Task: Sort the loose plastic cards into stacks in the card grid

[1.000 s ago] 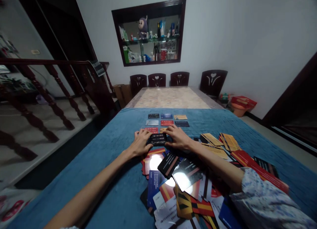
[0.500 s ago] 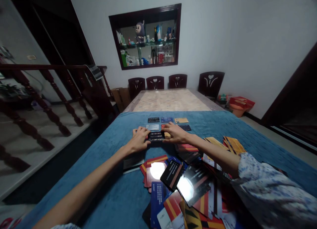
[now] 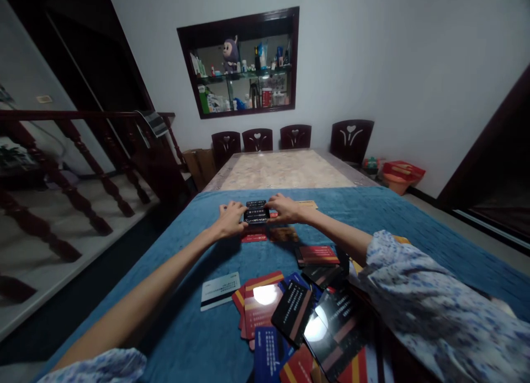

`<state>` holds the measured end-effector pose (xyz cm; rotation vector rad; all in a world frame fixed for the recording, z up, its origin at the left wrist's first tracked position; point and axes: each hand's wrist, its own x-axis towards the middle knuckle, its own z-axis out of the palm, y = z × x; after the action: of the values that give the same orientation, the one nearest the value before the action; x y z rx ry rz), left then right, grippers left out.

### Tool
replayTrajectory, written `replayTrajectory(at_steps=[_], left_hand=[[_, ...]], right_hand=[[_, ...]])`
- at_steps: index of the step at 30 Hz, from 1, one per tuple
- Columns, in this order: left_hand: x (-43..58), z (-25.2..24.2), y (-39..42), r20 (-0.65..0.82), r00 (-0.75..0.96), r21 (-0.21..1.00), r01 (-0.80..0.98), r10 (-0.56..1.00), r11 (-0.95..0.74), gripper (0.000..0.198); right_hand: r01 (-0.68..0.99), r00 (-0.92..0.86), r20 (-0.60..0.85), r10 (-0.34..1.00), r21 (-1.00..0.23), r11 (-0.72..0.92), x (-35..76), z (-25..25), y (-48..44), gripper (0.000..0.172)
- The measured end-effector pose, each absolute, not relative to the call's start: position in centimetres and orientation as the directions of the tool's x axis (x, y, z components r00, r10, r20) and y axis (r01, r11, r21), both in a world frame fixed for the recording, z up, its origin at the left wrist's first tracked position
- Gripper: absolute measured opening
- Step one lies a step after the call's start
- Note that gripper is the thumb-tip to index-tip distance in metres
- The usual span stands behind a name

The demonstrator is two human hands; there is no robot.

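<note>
Between both hands is a black card with white print, held by its left and right edges. My left hand pinches the left edge; my right hand pinches the right one. Just beyond it lies another black card in the far row, and a yellow card shows past my right hand. Nearer me, a red card and a brown-gold card lie side by side. Other cards in the rows are covered by my hands.
A loose heap of cards, red, black and blue, spreads over the blue cloth close to me. A silver-white card lies left of the heap. Past the cloth runs the bare stone tabletop, with chairs behind it.
Both hands have moved forward with the black card, away from me towards the far row. The red and brown-gold cards in the near row have come into sight.
</note>
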<state>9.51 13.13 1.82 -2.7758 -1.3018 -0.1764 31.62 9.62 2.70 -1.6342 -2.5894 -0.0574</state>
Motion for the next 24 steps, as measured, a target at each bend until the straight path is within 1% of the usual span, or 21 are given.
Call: replayTrajectory(at_steps=[8, 12, 17, 24], left_hand=[[10.6, 1.9, 16.3, 0.114, 0.601, -0.011, 0.797, 0.791, -0.604, 0.048], [11.2, 1.8, 17.6, 0.102, 0.587, -0.013, 0.808, 0.803, -0.589, 0.047], [11.8, 1.2, 19.2, 0.071, 0.566, -0.042, 0.824, 0.821, -0.565, 0.047], [12.5, -0.2, 21.7, 0.054, 0.544, -0.035, 0.839, 0.838, -0.543, 0.045]], right_hand=[[0.924, -0.381, 0.065, 0.922, -0.014, 0.383, 32.1, 2.8, 13.3, 0.047], [0.922, -0.385, 0.063, 0.921, -0.011, 0.386, 32.3, 2.7, 15.0, 0.044], [0.934, -0.356, 0.024, 0.934, 0.012, 0.356, 32.3, 2.1, 16.9, 0.042], [0.953, -0.298, -0.037, 0.954, 0.043, 0.299, 32.0, 1.7, 18.3, 0.047]])
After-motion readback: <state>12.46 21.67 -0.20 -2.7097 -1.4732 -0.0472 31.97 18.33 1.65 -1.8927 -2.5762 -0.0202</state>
